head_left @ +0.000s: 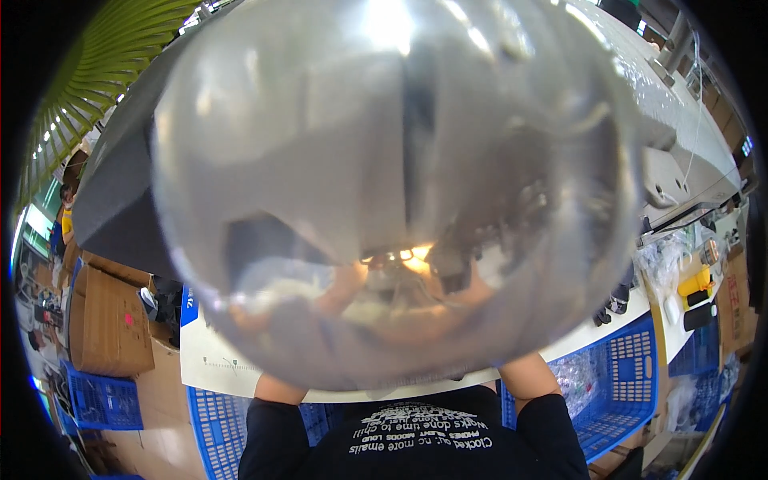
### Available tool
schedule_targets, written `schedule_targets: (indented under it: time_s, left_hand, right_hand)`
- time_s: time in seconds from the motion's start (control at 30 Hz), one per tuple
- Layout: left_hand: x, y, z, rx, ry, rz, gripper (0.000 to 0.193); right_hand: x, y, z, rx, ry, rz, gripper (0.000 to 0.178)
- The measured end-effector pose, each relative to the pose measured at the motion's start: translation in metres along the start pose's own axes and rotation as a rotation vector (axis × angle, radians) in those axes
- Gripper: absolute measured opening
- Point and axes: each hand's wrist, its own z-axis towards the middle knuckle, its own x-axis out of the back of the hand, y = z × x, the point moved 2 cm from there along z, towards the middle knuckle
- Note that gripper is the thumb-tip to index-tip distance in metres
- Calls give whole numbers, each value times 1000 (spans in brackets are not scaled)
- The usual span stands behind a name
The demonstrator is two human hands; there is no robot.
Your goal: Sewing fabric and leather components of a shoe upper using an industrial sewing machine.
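Note:
A large clear, rounded, glossy thing [336,160] fills the middle of the view, close and out of focus. Through it everything looks bent and smeared. My left forearm [280,390] and my right forearm [530,378] reach up from the lower edge and pass behind it. Skin-coloured blurs of my left hand [346,286] and my right hand [478,288] show through, on either side of a small warm light [416,260]. Fingers cannot be made out, nor whether they hold anything. Both hands are over the white worktable [228,364], near a grey machine.
The grey machine body [112,196] rises beyond the table. Blue plastic baskets [216,420] hang below the table's front edge; the right one holds clear plastic. A cardboard box [112,320] stands left. Yellow and black items [698,282] lie at right. Another person [66,212] is far left.

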Motion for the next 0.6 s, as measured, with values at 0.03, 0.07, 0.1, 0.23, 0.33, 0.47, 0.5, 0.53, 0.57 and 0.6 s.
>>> schedule_targets:
  time_s: [0.03, 0.07, 0.1, 0.23, 0.33, 0.47, 0.5, 0.53, 0.57, 0.6]
  left_hand:
    - [-3, -1, -2, -1, 4, -14, 8]
    - [5, 9, 11, -2, 8, -29, 8]
    - [-7, 3, 20, -3, 23, -42, 8]
    - [-18, -14, 28, -96, 25, 67, 8]
    - [-3, -30, 28, 4, 99, 330, 23]
    - [-31, -25, 30, -148, 82, -322, 16]
    - [-30, -26, 30, -145, 76, -317, 16]
    - [-24, -23, 36, -155, 72, -225, 17]
    - [-17, -19, 40, -166, 69, -132, 17]
    - [-2, -12, 45, -179, 70, -45, 17]
  right_hand:
    - [0, -2, 0, 69, 111, -24, 15]
    - [-1, -4, 0, 68, 111, -27, 15]
    - [-5, -6, 1, 89, 138, -37, 15]
    - [-7, -9, -1, 79, 146, -193, 19]
    - [-17, 3, -8, 145, 122, -303, 23]
    - [-16, -3, -13, 147, 200, -284, 27]
    - [-14, -7, -12, 252, 227, -391, 27]
    - [-14, -4, -13, 218, 306, -307, 24]
    - [-12, 3, -16, 213, 312, -307, 24]
    - [-3, 19, -22, 56, 388, -240, 21]
